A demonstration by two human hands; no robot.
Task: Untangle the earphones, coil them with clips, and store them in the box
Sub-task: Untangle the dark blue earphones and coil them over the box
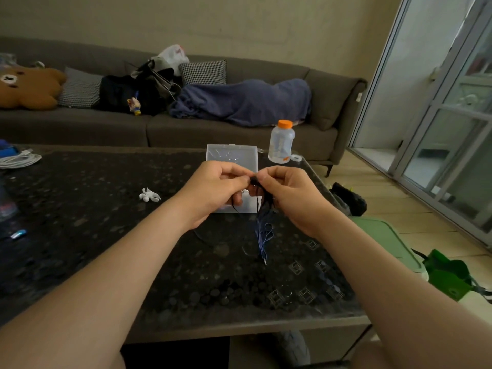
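From the head view, both hands are raised over the dark bench [106, 209]. The left hand [215, 190] and right hand [290, 193] each pinch the tangled earphones [262, 230], whose cords dangle to the bench. Behind them lies the clear box [231, 153], its middle hidden by the hands. A white clip [149, 195] lies to the left, and an orange-capped bottle [281, 145] stands just right of the box.
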